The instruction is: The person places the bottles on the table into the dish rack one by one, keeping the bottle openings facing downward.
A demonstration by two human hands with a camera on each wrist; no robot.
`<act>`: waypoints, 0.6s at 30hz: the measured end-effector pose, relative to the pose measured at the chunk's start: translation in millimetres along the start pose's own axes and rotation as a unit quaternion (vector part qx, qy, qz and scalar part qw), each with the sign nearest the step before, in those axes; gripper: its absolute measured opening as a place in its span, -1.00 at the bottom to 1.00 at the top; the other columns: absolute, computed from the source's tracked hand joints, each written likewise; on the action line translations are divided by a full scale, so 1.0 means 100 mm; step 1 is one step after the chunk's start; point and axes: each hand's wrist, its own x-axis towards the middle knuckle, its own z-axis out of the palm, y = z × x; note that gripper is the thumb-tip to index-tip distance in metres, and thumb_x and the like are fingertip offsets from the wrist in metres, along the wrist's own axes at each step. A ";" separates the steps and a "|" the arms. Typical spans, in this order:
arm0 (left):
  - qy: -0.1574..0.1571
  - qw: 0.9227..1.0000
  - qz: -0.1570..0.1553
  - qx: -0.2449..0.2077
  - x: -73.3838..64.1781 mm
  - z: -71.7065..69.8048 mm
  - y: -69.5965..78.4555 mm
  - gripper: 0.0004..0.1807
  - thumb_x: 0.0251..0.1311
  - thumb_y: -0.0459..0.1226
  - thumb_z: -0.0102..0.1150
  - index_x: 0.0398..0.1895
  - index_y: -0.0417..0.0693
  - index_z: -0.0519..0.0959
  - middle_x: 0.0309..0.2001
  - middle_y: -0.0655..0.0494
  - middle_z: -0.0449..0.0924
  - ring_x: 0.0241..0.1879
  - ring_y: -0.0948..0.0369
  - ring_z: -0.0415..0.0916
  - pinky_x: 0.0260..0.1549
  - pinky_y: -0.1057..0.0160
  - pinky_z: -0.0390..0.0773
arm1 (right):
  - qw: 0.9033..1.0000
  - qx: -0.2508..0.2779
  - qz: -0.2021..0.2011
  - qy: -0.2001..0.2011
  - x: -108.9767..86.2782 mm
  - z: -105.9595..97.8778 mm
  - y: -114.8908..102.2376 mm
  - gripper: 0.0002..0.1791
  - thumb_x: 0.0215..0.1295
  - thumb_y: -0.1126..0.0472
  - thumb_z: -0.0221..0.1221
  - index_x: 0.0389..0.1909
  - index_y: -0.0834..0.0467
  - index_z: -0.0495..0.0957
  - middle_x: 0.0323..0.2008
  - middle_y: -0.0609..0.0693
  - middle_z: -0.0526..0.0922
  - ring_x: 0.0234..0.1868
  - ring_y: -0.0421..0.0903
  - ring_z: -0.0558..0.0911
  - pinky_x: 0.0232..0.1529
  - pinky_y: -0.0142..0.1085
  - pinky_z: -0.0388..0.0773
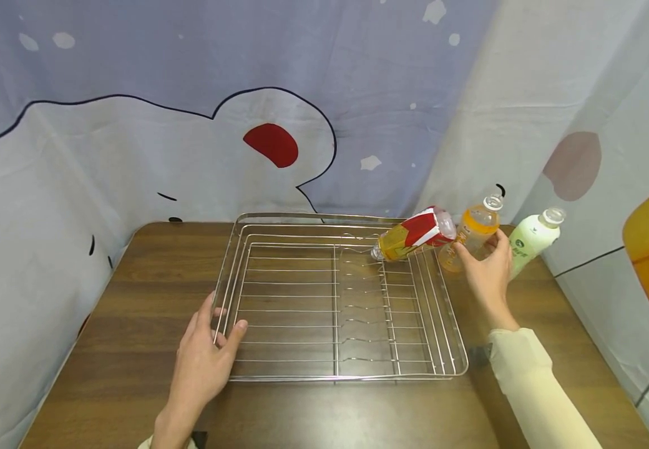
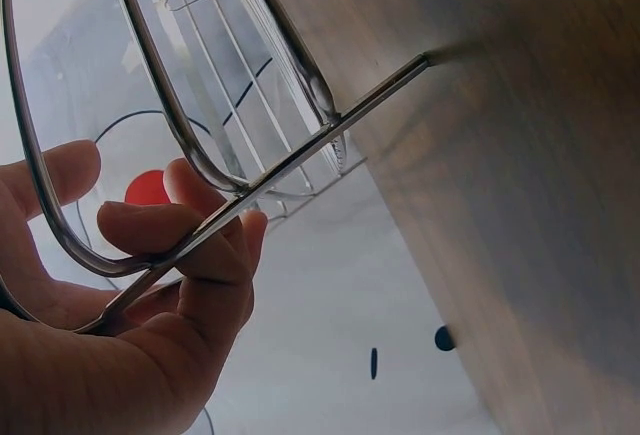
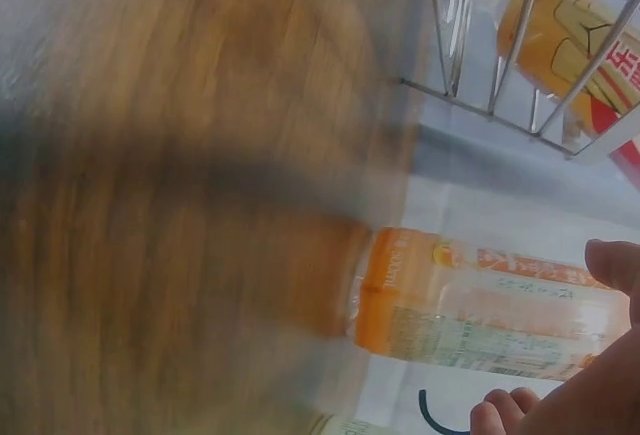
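Note:
My left hand (image 1: 203, 358) grips the left side of a wire dish rack (image 1: 336, 377), its fingers curled round the wires in the left wrist view. At the rack's back right corner, my right hand (image 1: 487, 265) has its thumb and fingers round an orange-and-clear plastic bottle (image 1: 473, 234), which stands upright. The bottle's orange base (image 3: 378, 290) is close to the tabletop in the right wrist view. A bottle with a red and yellow label (image 1: 417, 234) leans in the rack's back right corner, neck down. Just right of my right hand stands a pale green bottle (image 1: 535, 237).
The rack sits on a brown wooden table (image 1: 133, 299). Behind it hangs a cartoon-print curtain (image 1: 190, 162), close to the table's back edge. The same cloth runs along both sides.

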 end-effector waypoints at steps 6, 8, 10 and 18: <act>0.000 1.000 0.002 0.002 0.00 -0.01 0.01 -0.03 0.62 0.03 0.26 0.80 -0.26 0.01 0.44 -0.26 0.49 -0.19 0.12 0.59 -0.23 0.10 0.52 | 1.000 0.001 0.013 -0.014 0.05 0.03 0.07 -0.06 0.43 0.13 0.50 0.66 0.27 0.21 0.50 0.31 0.43 0.55 0.22 0.44 0.59 0.07 0.33; 0.000 1.000 0.003 0.001 0.00 -0.01 0.01 -0.03 0.62 0.02 0.26 0.79 -0.25 0.02 0.43 -0.26 0.49 -0.19 0.12 0.59 -0.23 0.10 0.52 | 1.000 0.007 0.019 -0.021 0.06 0.05 0.10 -0.06 0.43 0.15 0.49 0.65 0.30 0.21 0.52 0.31 0.42 0.55 0.24 0.45 0.59 0.07 0.34; 0.001 1.000 0.003 0.001 0.00 -0.01 0.01 -0.04 0.62 0.02 0.27 0.79 -0.25 0.03 0.43 -0.25 0.50 -0.19 0.13 0.59 -0.23 0.10 0.52 | 0.999 0.010 0.023 -0.026 0.08 0.06 0.12 -0.07 0.41 0.17 0.50 0.63 0.32 0.22 0.53 0.31 0.44 0.55 0.24 0.45 0.59 0.07 0.35; 0.002 1.000 0.001 0.001 -0.01 -0.01 0.01 -0.04 0.63 0.04 0.25 0.79 -0.24 0.02 0.42 -0.23 0.50 -0.18 0.13 0.59 -0.24 0.11 0.52 | 0.999 -0.018 0.024 -0.044 0.13 0.11 0.20 -0.06 0.34 0.18 0.54 0.59 0.38 0.26 0.49 0.39 0.48 0.51 0.33 0.47 0.53 0.18 0.38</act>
